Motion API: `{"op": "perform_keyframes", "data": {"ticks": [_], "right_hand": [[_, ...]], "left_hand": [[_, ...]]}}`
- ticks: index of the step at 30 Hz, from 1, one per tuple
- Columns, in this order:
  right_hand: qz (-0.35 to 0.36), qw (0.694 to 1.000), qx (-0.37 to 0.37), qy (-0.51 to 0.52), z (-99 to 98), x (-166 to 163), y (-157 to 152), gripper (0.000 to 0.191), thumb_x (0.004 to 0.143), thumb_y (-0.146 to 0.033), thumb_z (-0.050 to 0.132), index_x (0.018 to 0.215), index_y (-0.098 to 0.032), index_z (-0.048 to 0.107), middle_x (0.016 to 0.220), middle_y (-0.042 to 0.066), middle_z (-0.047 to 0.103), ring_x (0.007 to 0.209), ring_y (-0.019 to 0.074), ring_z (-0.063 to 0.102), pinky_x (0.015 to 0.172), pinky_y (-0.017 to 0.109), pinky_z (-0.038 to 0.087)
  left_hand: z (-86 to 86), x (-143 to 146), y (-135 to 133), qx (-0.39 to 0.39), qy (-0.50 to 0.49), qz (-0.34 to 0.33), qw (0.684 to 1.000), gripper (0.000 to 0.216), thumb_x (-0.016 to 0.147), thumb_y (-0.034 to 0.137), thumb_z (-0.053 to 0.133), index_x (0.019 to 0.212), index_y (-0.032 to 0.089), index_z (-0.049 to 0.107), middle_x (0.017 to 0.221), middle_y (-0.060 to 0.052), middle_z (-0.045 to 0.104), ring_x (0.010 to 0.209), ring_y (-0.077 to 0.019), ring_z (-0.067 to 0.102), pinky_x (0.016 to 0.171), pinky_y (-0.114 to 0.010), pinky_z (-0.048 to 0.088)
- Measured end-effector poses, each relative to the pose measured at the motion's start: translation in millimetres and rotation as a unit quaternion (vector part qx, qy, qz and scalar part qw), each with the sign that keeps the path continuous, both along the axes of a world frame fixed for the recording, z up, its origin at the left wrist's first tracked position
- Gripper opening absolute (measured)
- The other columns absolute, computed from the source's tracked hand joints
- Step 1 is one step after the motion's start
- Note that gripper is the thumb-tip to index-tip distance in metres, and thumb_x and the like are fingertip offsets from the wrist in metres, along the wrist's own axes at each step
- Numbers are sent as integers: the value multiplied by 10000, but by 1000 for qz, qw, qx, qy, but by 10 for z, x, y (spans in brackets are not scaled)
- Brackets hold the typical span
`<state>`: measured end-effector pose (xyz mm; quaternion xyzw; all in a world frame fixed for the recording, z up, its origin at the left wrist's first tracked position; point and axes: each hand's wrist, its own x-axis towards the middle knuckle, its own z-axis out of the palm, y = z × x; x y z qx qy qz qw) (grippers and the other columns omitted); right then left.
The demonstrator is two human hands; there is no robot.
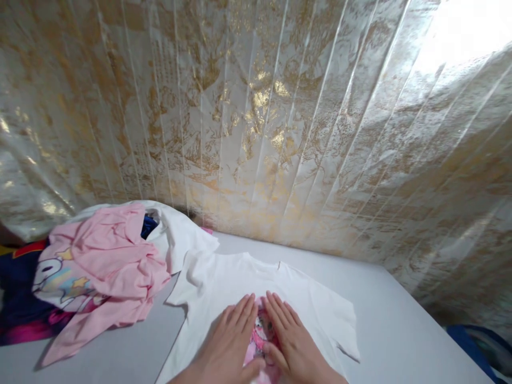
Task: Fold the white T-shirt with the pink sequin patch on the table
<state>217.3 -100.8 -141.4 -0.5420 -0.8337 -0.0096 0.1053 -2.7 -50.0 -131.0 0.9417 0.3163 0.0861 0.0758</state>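
Observation:
A white T-shirt (294,282) lies spread on the table with its neckline away from me and its short sleeves out to the sides. A pink printed picture (261,332) shows on its front, partly covered by my hands. My left hand (232,336) rests flat on the shirt at the left side of the print, fingers stretched out. On the print's right side my right hand (292,336) lies flat too, its fingers straight and thumb over the print. Neither hand grips anything. The shirt's lower part runs out of view below.
Left of the shirt is a heap of clothes: a pink top with a cartoon print (116,256), a white garment (180,234) and a dark blue piece (16,293). Shiny gold-patterned sheeting (256,133) hangs behind the light grey table (384,314). Something blue (472,346) sits beyond the right edge.

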Motion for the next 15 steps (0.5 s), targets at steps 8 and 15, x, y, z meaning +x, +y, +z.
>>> {"op": "perform_keyframes", "data": {"ticks": [8, 15], "right_hand": [[31, 999, 6, 2, -48, 73, 53, 715, 971, -501, 421, 1538, -213, 95, 1554, 100, 235, 1419, 267, 288, 1109, 452, 384], [45, 998, 39, 2, -171, -20, 52, 751, 976, -464, 432, 1540, -168, 34, 1551, 116, 247, 1423, 274, 276, 1108, 441, 388]], "left_hand": [[48, 81, 71, -35, 4, 42, 998, 808, 872, 526, 549, 1501, 97, 279, 1556, -187, 149, 1449, -323, 141, 1148, -480, 211], [-19, -136, 100, -13, 15, 60, 998, 848, 849, 536, 571, 1502, 87, 268, 1561, -164, 131, 1445, -319, 168, 1139, -461, 256]]}}
